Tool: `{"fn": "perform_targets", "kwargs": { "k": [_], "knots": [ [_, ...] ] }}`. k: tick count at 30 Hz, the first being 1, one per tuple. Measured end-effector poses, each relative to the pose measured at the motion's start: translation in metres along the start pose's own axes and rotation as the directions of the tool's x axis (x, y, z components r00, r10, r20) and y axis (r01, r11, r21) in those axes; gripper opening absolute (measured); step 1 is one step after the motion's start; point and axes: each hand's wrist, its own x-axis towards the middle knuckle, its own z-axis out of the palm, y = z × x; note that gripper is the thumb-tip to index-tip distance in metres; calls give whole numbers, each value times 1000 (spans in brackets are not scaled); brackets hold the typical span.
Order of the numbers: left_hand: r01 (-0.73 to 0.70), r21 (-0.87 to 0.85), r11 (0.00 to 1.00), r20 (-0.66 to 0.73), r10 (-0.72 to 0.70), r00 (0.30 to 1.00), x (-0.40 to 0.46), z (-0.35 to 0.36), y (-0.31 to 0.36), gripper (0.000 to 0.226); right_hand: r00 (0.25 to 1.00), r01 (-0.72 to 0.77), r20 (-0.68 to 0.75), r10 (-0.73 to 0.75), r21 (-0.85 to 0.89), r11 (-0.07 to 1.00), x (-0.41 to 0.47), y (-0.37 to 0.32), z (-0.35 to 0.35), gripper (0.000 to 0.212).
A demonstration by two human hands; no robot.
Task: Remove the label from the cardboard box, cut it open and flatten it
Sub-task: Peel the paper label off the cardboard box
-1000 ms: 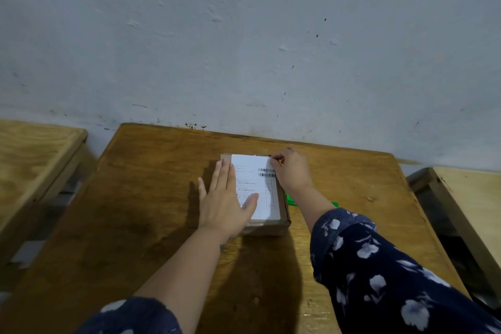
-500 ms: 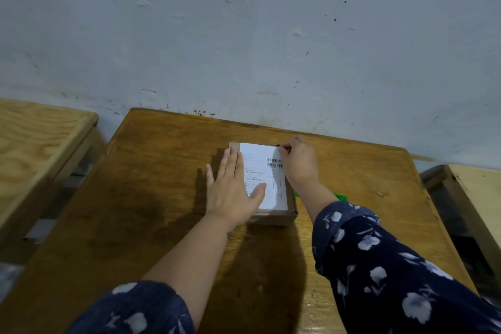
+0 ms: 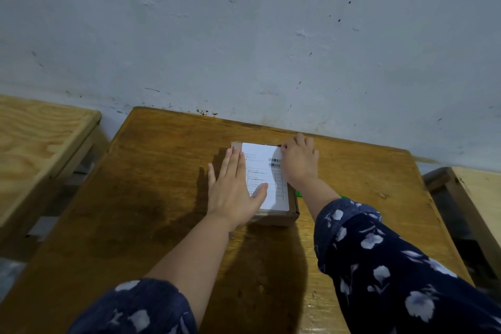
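Note:
A small brown cardboard box (image 3: 293,207) lies on the wooden table (image 3: 151,198), its top almost covered by a white label (image 3: 264,168) with barcodes and print. My left hand (image 3: 235,192) lies flat on the box's left half, fingers straight and apart, thumb across the label. My right hand (image 3: 299,161) sits at the label's far right corner, fingertips curled at that corner. Whether the corner is lifted is hidden by the fingers. A green object (image 3: 298,193) peeks out beside the box under my right forearm.
A grey plaster wall (image 3: 271,35) stands right behind the table. A lighter wooden table (image 3: 40,144) stands to the left and another (image 3: 479,198) to the right, with gaps between. My flower-patterned sleeves fill the lower frame.
Both hands have stayed in the same places on the box. The view has tilted down a little, and the label still lies flat.

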Motion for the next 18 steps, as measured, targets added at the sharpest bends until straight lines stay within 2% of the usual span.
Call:
{"fn": "perform_targets", "kwargs": {
  "k": [7, 12, 18],
  "knots": [
    [2, 16, 1000, 18, -3, 1000, 1, -1, 1, 88, 992, -44, 120, 36, 63, 997, -12, -8, -9, 26],
    [6, 23, 1000, 25, -6, 1000, 1, -3, 2, 89, 979, -11, 201, 6, 24, 1000, -21, -12, -20, 28],
    [8, 10, 1000, 31, -9, 999, 1, -5, 2, 88, 983, 10, 184, -24, 76, 997, -29, -17, -20, 24]
  ]
}}
